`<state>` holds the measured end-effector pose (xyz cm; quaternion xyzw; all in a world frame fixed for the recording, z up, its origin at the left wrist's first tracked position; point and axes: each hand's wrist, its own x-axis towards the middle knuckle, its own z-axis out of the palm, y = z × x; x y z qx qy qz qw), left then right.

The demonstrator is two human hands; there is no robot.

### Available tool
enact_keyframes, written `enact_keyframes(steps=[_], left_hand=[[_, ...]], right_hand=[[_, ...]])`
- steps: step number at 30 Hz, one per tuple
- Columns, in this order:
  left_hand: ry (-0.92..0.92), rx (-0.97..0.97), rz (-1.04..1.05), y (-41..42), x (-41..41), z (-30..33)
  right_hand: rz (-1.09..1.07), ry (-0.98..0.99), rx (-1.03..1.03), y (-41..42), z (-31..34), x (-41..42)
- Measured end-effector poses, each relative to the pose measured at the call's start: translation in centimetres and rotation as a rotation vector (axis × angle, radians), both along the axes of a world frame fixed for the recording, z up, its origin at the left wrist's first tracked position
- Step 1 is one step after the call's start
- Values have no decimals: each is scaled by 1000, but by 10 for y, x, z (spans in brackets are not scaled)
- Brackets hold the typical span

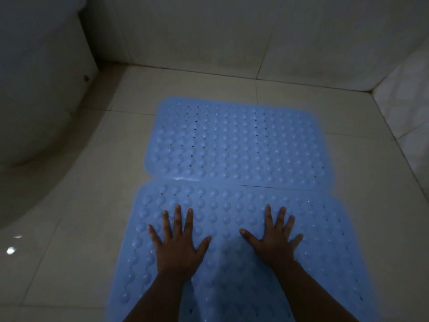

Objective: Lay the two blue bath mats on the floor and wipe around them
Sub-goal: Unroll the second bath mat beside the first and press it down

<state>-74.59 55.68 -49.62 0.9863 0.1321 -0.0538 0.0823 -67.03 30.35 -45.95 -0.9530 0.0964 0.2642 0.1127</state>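
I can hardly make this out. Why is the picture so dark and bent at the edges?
Head view: the room is dim, with small glare spots on the floor; the wide lens bends the wall lines; the hands, left and right, and both mats, near and far, look soft.

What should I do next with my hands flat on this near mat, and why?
Probably lift both hands and reach for a cloth. The left hand and right hand press flat on the near blue bath mat, which lies edge to edge with the far blue bath mat. No cloth is in view.
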Motion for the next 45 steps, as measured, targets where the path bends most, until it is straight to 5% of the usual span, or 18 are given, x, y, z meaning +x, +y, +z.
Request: enact_keyframes(steps=[19, 28, 35, 45], left_hand=[[32, -27, -13, -5, 2, 10], [-126, 31, -76, 53, 70, 19], [-50, 35, -155, 95, 112, 5], [-4, 40, -156, 93, 112, 7]], right_hand=[[-27, -36, 16, -1, 6, 4], [36, -435, 286, 69, 10, 47], [182, -570, 449, 114, 1, 67], [380, -621, 368, 132, -17, 79]])
